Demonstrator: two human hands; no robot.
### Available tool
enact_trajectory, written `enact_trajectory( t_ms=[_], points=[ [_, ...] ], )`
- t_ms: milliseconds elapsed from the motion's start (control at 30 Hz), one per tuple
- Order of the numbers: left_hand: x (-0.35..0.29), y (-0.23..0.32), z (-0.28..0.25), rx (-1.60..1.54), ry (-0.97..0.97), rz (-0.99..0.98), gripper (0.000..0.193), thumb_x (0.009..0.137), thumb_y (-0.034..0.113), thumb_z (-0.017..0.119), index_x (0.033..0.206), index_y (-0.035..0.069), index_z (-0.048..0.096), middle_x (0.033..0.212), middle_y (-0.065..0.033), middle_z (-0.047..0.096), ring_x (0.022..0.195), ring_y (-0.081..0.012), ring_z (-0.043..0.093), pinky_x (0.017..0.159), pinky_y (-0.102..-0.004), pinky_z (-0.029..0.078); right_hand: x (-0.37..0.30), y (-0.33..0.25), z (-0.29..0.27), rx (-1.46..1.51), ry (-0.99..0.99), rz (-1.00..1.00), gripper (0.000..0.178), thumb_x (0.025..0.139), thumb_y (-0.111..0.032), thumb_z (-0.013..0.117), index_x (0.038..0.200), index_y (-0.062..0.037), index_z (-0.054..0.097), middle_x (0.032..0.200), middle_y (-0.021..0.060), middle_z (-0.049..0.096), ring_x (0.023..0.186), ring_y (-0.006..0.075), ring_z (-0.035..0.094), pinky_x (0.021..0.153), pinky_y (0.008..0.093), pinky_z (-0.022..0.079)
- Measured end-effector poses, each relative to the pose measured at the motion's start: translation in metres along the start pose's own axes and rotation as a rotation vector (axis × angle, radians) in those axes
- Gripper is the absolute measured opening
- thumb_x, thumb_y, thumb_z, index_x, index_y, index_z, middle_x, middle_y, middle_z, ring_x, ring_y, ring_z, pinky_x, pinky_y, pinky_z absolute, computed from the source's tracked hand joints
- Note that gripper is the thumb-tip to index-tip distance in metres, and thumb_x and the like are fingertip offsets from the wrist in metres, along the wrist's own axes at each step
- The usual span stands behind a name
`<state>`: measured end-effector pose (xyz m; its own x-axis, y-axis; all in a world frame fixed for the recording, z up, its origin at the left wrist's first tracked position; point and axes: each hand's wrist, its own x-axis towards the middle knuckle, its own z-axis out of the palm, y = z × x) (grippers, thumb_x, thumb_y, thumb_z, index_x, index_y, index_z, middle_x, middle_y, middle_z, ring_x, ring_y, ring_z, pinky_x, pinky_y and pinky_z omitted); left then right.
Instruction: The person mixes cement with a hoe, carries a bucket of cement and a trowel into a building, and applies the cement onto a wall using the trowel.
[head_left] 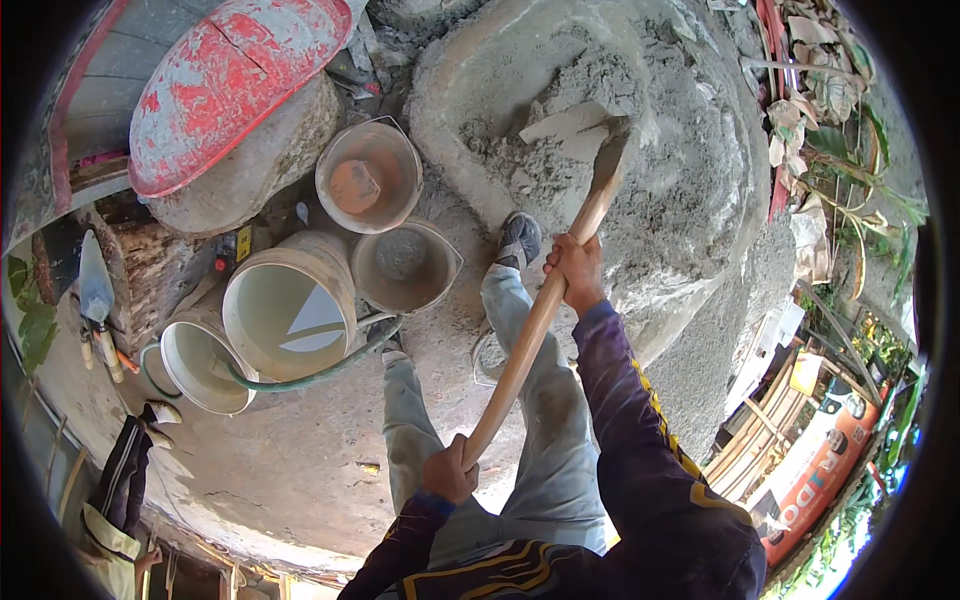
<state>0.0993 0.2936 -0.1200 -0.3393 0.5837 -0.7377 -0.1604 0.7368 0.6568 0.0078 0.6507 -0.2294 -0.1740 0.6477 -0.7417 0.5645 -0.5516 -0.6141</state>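
Far left: a trowel lies on a rough ledge, well apart from the work. Next, a red, paint-worn wheelbarrow tray sits tipped on a concrete block, and below it stand four buckets: a small white one, a large one holding pale water, an orange-stained one and a grey, cement-crusted one. A green hose curls past the large bucket's rim. Centre: the left hand is clenched round the butt end of the wooden shovel handle; the right hand grips the same shaft higher up, near the blade, also fully closed. The shovel blade is sunk into the grey mortar pile, carrying a pale slab of mix on its face. Judgement: the shaft is stiff, smooth wood, likely dusty rather than slick (dry hands should hold well). A loaded blade will be heavy and front-weighted, so the wide two-hand spacing suits it, the forward hand taking the lift and the rear hand steering. The mix looks damp and clumpy, so it should cling rather than pour. Right: dry leaves and plants edge the heap, and a stack of wooden boards lies lower down.
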Motion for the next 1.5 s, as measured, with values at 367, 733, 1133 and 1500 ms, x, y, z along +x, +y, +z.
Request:
enact_trajectory(
  t_ms=[367, 733, 1133, 1500],
  points=[
    [0.093, 0.071, 0.019, -0.088, -0.090, -0.071, 0.038, 0.076, 0.018, 0.067, 0.106, -0.001, 0.053, 0.072, -0.0268, 0.062, 0.069, -0.0450, 0.063, 0.061, -0.0494, 0.050, 0.131, 0.012, -0.008, -0.005, -0.067, 0.257, 0.021, 0.085, -0.004, 0.057, 0.097, -0.0056, 0.040, 0.069, 0.0070, 0.047, 0.049, 0.0173, 0.050, 0.041, 0.0347, 0.046],
    [0.373, 0.172, 0.046, -0.149, -0.128, 0.072, 0.038, 0.075, 0.013, 0.066, 0.107, -0.001, 0.052, 0.079, -0.0264, 0.063, 0.078, -0.0452, 0.063, 0.067, -0.0484, 0.050, 0.366, -0.166, -0.062, 0.006, 0.039, -0.118, 0.015, 0.085, -0.003, 0.057, 0.092, 0.0004, 0.044, 0.070, 0.0079, 0.049, 0.051, 0.0176, 0.050, 0.044, 0.0336, 0.048],
    [0.437, 0.234, 0.083, -0.321, -0.120, 0.155, 0.027, 0.076, 0.010, 0.063, 0.098, 0.001, 0.051, 0.073, -0.0250, 0.061, 0.073, -0.0453, 0.062, 0.064, -0.0485, 0.049, 0.463, -0.195, -0.124, -0.282, 0.138, -0.105, 0.013, 0.085, -0.006, 0.058, 0.081, 0.0049, 0.053, 0.061, 0.0114, 0.053, 0.048, 0.0239, 0.055, 0.045, 0.0382, 0.048],
    [0.224, 0.056, -0.037, 0.112, -0.107, 0.068, 0.030, 0.071, 0.016, 0.065, 0.097, 0.007, 0.051, 0.068, -0.0232, 0.060, 0.069, -0.0453, 0.060, 0.062, -0.0547, 0.047, 0.228, 0.010, -0.041, 0.162, 0.282, 0.156, 0.009, 0.085, -0.005, 0.053, 0.088, -0.0017, 0.045, 0.060, 0.0100, 0.050, 0.045, 0.0222, 0.052, 0.040, 0.0370, 0.047]
  ],
)
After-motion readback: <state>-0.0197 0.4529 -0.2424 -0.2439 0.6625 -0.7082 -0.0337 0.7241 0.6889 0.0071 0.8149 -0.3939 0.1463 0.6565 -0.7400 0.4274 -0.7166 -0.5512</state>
